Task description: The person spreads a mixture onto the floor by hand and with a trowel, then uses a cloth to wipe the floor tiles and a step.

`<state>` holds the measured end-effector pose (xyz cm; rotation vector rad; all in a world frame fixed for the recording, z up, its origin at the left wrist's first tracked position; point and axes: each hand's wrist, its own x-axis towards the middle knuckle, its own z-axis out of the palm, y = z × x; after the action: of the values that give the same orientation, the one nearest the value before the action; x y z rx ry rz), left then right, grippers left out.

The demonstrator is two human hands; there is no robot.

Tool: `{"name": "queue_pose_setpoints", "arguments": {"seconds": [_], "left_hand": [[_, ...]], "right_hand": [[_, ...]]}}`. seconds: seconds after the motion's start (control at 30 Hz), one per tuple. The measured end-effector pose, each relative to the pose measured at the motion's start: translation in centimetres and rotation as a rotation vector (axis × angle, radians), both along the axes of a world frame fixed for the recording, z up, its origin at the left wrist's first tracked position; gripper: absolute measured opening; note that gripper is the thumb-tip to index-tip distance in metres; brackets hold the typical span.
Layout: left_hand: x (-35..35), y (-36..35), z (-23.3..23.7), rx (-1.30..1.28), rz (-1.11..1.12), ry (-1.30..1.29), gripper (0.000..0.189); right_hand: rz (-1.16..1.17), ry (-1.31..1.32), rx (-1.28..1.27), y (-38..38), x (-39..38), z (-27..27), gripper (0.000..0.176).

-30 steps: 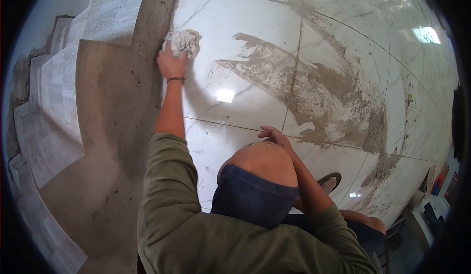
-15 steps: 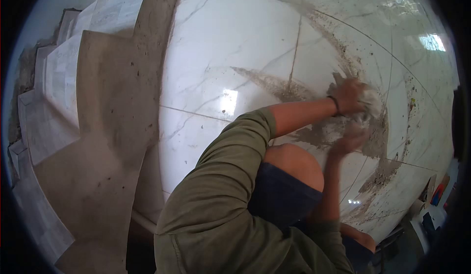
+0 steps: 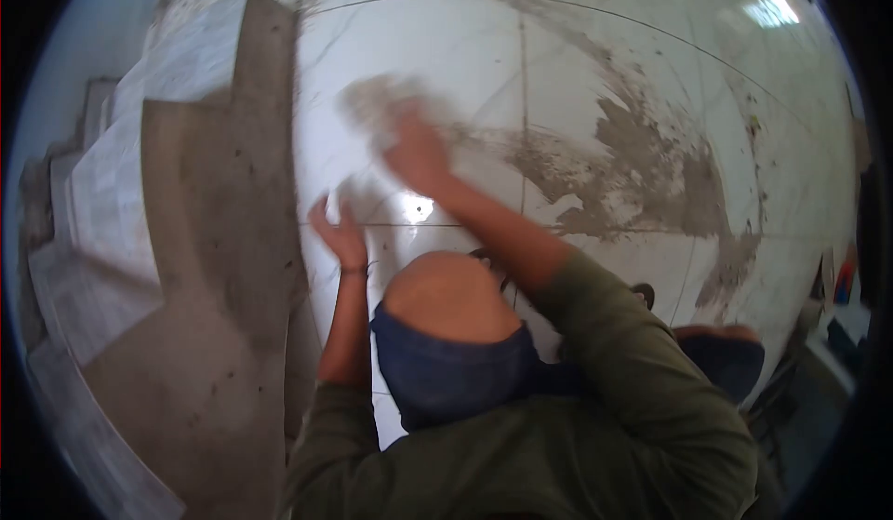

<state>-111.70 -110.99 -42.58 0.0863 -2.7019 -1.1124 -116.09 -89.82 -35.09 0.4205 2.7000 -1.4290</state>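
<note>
My right hand (image 3: pixel 419 153) is stretched forward over the white tiled floor (image 3: pixel 419 41), closed on a greyish cloth (image 3: pixel 377 106) that is smeared by motion. Nearer the stair side, my left hand (image 3: pixel 338 232) hangs just above the tiles with its fingers apart and nothing in them. Wet grey-brown dirt (image 3: pixel 642 162) lies in streaks across the tiles to the right of my right hand. My bare knee (image 3: pixel 451 297) is between my two forearms.
A dusty staircase side (image 3: pixel 214 241) with pale steps (image 3: pixel 102 213) runs along the left. More dirt (image 3: pixel 730 273) trails down the right part of the floor. Several dark and coloured items stand at the far right edge.
Both hands have moved left from the dirt patch, with the cloth now in my right hand over whiter tiles. My left hand is apart from it. The view has shifted, and more of the smeared dirt shows.
</note>
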Motion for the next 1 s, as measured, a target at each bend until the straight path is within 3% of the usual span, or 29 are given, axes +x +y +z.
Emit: {"name": "queue_pose_setpoints", "arguments": {"seconds": [0.03,0.07,0.1,0.17,0.2,0.3,0.33,0.37,0.4,0.43,0.47,0.5,0.57,0.63,0.7,0.77,0.87,0.9,0.93,0.97,1.0], "left_hand": [[2.7,-4.0,-3.3,-0.147,-0.035,0.042,0.041],[4.9,-5.4,-3.5,-0.186,-0.027,-0.09,0.042],[7.5,-6.3,-6.6,-0.253,0.06,-0.104,0.04],[9.0,-4.4,-6.2,-0.322,0.06,-0.093,0.04],[9.6,-4.2,-5.4,-0.321,0.03,-0.136,0.04],[7.3,-1.4,-3.9,-0.168,-0.017,-0.024,0.039],[5.9,0.1,-2.3,-0.15,-0.039,-0.016,0.037],[4.7,0.7,-1.4,-0.147,-0.05,-0.035,0.037],[3.4,1.3,-0.8,-0.14,-0.066,-0.052,0.036],[2.2,2.0,-0.4,-0.128,-0.08,-0.065,0.035],[1.2,2.7,0.0,-0.074,-0.109,-0.048,0.035],[0.4,3.4,0.4,-0.019,-0.141,-0.032,0.034],[-1.2,5.3,1.1,0.06,-0.214,-0.006,0.033],[-2.5,7.8,1.9,0.154,-0.265,0.0,0.032],[-3.6,10.7,3.6,0.204,-0.266,-0.044,0.029],[-4.9,13.6,5.0,0.304,-0.262,-0.154,0.027],[-6.9,18.8,8.7,0.529,-0.384,-0.117,0.023],[-7.5,20.2,11.0,0.545,-0.44,-0.08,0.022],[-7.7,21.3,13.6,0.564,-0.49,-0.04,0.022],[-7.6,22.4,16.2,0.651,-0.509,-0.04,0.023],[-7.5,23.2,18.5,0.729,-0.519,-0.039,0.023]], "right_hand": [[0.152,0.021,0.144,-3.7,-0.7,-1.2,0.068],[0.234,0.172,0.304,-6.9,-0.4,-4.3,0.069],[0.34,0.184,0.613,-8.7,0.6,-6.0,0.052],[0.363,0.143,0.567,-8.8,1.9,-7.7,0.049],[0.338,0.126,0.418,-8.3,1.8,-8.3,0.049],[0.107,-0.051,0.419,-5.0,2.1,-9.0,0.062],[-0.062,0.037,0.374,-2.6,3.1,-10.3,0.064],[-0.159,0.19,0.653,0.8,4.4,-12.5,0.071],[-0.2,-0.017,0.627,4.9,5.7,-10.5,0.075],[-0.327,0.017,0.685,9.3,7.3,-10.6,0.074],[-0.39,-0.196,0.617,13.5,9.5,-9.0,0.074],[-0.54,-0.225,0.581,17.7,12.0,-10.0,0.076],[-0.706,-0.196,1.049,25.9,17.8,-11.9,0.071],[-1.07,-0.618,0.733,32.4,21.1,-8.2,0.071],[-1.121,-0.417,0.806,34.7,23.0,-4.2,0.058],[-0.945,-0.343,0.913,35.6,23.5,-4.4,0.052],[-0.717,0.081,0.871,25.4,18.5,-4.6,0.033],[-0.466,-0.22,0.548,21.8,16.5,-3.5,0.036],[-0.296,-0.286,0.481,17.7,14.6,-5.5,0.047],[-0.206,-0.107,0.548,12.6,13.3,-7.0,0.058],[-0.257,0.011,0.374,8.3,13.4,-6.1,0.061]]}}
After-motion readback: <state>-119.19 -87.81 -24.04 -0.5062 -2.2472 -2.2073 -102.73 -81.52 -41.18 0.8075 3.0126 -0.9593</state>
